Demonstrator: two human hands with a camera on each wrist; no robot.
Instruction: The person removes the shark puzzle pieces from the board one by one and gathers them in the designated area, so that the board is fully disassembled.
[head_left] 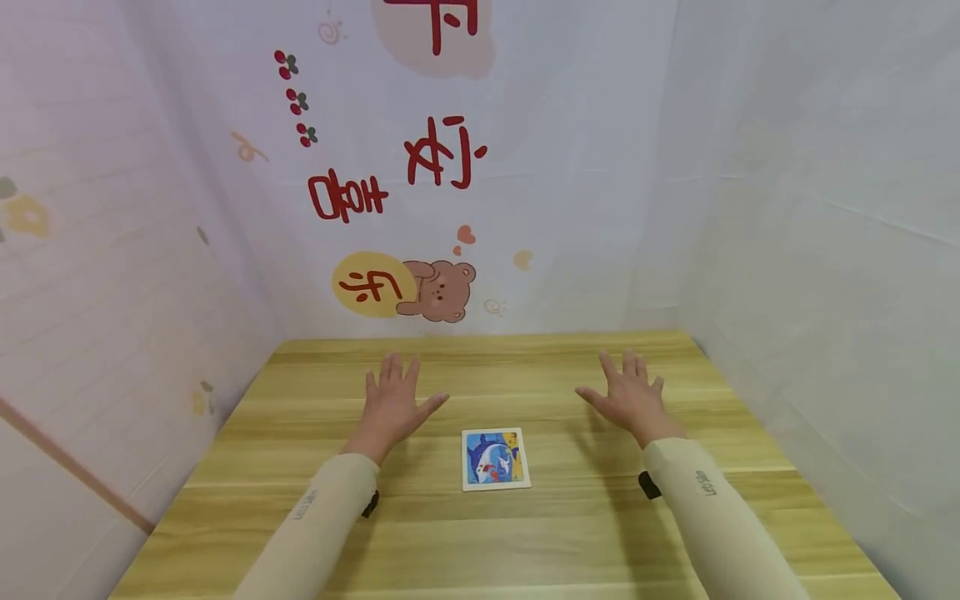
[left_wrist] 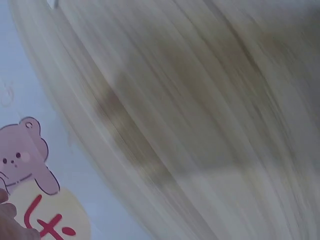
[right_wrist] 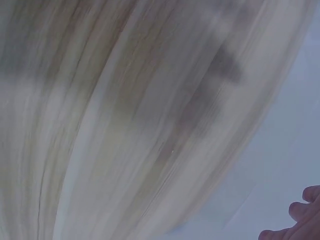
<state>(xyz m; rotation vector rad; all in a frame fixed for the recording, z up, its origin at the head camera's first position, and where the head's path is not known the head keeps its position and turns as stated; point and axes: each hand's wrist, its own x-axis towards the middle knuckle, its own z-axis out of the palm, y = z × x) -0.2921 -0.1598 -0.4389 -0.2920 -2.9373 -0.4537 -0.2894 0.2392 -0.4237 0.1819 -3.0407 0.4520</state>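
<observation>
Leftmost on my head feed, the left hand [head_left: 392,410] hovers above the worktop [head_left: 480,550], toward its far-left corner, fingers spread and thumb angled inward. Next I see the square picture card [head_left: 495,459], lying flat about midway between the worktop's left and right edges, blue sea-animal print facing up, apart from both hands. Further right, toward the far-right corner, I have the right hand [head_left: 628,402] raised too, its fingers also spread, thumb pointing inward.
</observation>
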